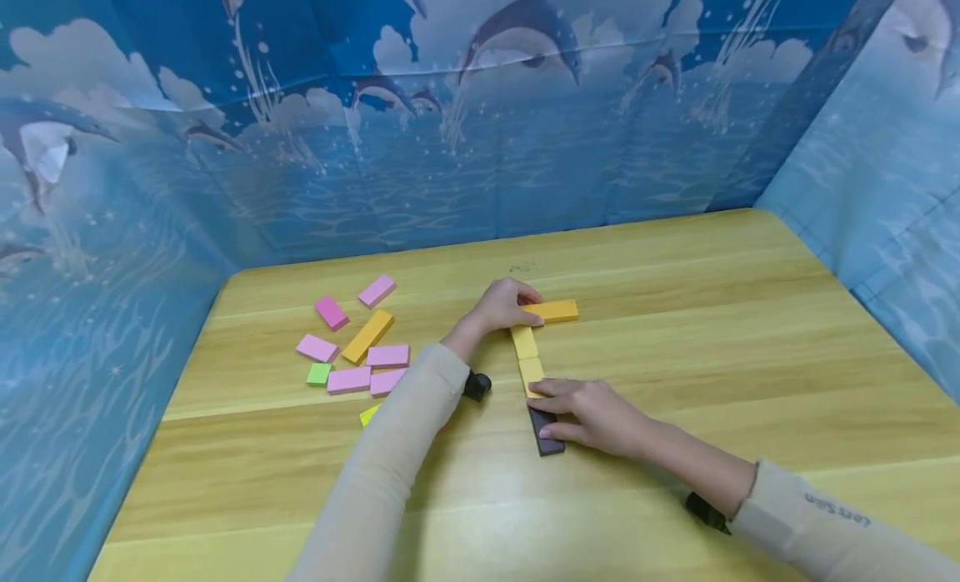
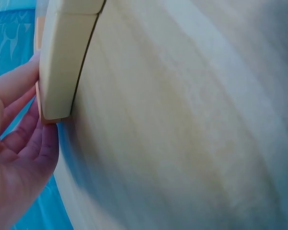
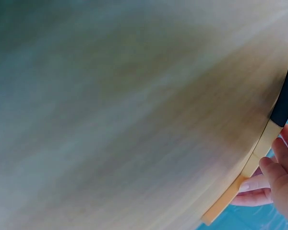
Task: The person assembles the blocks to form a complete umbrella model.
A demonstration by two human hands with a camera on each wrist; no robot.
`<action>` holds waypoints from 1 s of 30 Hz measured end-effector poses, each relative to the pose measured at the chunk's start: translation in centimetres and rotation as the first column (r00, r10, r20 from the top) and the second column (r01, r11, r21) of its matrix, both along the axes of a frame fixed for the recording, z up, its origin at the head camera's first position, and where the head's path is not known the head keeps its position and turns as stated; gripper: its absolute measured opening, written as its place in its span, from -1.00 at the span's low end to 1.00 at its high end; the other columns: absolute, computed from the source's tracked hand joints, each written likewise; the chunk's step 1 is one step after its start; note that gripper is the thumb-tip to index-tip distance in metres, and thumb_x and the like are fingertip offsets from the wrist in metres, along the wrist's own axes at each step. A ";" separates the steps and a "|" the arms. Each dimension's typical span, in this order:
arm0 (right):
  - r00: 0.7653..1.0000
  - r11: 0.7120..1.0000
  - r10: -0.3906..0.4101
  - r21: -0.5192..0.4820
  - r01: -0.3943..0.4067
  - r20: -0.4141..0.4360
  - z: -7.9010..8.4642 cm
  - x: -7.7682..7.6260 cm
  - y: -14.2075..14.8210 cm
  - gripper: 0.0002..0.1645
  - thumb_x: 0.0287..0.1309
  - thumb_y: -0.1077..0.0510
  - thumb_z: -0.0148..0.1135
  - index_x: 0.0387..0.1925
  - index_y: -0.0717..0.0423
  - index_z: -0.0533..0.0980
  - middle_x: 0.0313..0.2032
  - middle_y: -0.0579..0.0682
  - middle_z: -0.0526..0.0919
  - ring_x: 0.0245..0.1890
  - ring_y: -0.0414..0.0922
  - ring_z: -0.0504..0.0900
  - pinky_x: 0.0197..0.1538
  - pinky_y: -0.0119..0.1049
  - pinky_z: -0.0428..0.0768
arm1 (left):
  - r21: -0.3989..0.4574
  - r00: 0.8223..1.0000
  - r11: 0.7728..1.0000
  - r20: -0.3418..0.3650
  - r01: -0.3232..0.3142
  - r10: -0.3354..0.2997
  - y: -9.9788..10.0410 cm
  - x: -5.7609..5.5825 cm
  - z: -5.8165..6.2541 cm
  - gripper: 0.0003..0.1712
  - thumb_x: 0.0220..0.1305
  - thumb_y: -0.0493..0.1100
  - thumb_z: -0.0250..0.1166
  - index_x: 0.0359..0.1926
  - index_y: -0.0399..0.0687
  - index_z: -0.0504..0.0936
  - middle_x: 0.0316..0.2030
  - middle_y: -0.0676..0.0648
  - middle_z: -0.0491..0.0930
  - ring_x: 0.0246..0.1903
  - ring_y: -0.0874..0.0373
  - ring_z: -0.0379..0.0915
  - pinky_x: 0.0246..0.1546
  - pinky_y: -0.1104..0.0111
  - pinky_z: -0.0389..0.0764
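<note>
In the head view, my left hand point(image 1: 501, 305) grips the left end of an orange block point(image 1: 558, 311), thumb in front and fingers behind. Two pale yellow blocks point(image 1: 524, 343) run from that end toward me, end to end. A black block point(image 1: 551, 444) continues the line at its near end. My right hand point(image 1: 596, 415) holds the black block, its forefinger reaching onto the nearer yellow block. In the left wrist view, the left fingers point(image 2: 49, 146) sit at the orange block's end, beside a yellow block point(image 2: 65, 62). The right wrist view shows the same joined row.
Left of the row, several pink blocks point(image 1: 348, 380) lie loose around another orange block point(image 1: 367, 336) and a green one point(image 1: 318, 374). A bright yellow piece point(image 1: 369, 414) is partly hidden by the left sleeve. Dolphin-print curtains point(image 1: 420, 182) border the wooden table point(image 1: 712, 315).
</note>
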State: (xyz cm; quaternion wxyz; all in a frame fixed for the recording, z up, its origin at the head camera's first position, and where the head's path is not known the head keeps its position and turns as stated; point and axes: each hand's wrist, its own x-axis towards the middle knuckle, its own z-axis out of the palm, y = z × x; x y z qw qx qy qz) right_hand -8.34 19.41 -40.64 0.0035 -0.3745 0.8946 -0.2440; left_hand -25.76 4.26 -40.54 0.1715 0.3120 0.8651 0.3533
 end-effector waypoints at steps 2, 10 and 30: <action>1.000 1.000 0.004 0.001 -0.004 0.003 0.0 0.1 -0.1 -0.49 0.06 0.05 0.32 0.02 0.24 0.56 0.08 0.18 0.53 0.10 0.05 0.49 0.06 -0.06 0.47 | 0.000 1.000 1.000 0.004 -0.003 0.003 -0.1 0.1 -0.1 -0.57 0.07 -0.19 0.40 0.00 -0.20 0.62 -0.10 -0.10 0.61 -0.08 0.10 0.48 -0.06 0.43 0.45; 1.000 1.000 0.004 -0.004 -0.004 0.006 0.0 0.0 -0.1 -0.49 0.06 0.06 0.32 0.02 0.26 0.55 0.09 0.18 0.52 0.11 0.07 0.49 0.06 -0.05 0.47 | 0.027 1.000 1.000 0.012 -0.003 0.003 -0.5 0.0 0.1 -0.54 0.09 -0.19 0.39 0.04 -0.21 0.59 -0.07 -0.11 0.60 -0.06 0.11 0.49 -0.05 0.44 0.45; 1.000 1.000 0.003 0.004 -0.003 0.021 -0.2 0.0 0.0 -0.48 0.15 0.00 0.24 0.06 0.25 0.53 0.12 0.19 0.50 0.12 0.10 0.47 0.04 -0.02 0.48 | 0.184 0.990 0.974 0.059 -0.135 0.126 -9.2 -0.7 3.9 -0.52 0.11 -0.21 0.37 0.06 -0.29 0.55 0.00 -0.26 0.54 -0.06 -0.04 0.46 -0.02 0.25 0.45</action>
